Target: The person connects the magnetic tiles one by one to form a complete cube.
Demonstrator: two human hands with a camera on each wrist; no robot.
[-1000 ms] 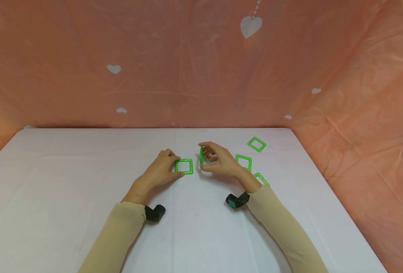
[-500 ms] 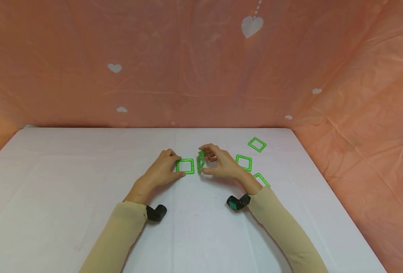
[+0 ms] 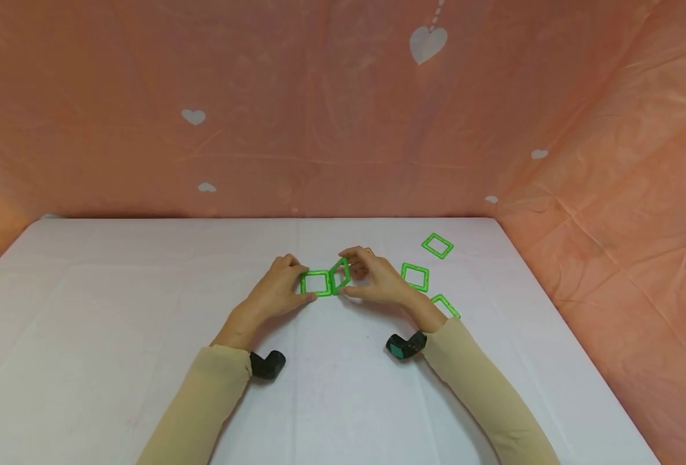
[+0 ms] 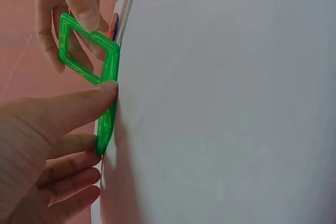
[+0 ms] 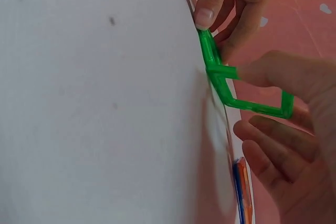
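Note:
On the white table, my left hand (image 3: 278, 284) pinches a flat green square frame (image 3: 317, 273) between thumb and fingers by its left side. To its right, my right hand (image 3: 378, 279) holds a second green square frame (image 3: 338, 264) by its raised side, thumb below and fingers above. This second frame (image 5: 257, 107) tilts up from the table, its lower edge touching the right edge of the flat one. Beyond the right hand, an orange and blue piece (image 5: 243, 192) shows in the right wrist view; the hand mostly hides it in the head view.
Right of the right hand lie more green frames: one (image 3: 415, 266) near the wrist, one (image 3: 444, 239) farther back, and one (image 3: 446, 304) partly hidden by the forearm. An orange cloth wall (image 3: 296, 161) rises behind the table (image 3: 145, 323).
My right hand has brought its frame left and down against the flat one, turning it from upright to tilted. The left hand has shifted slightly right with its frame.

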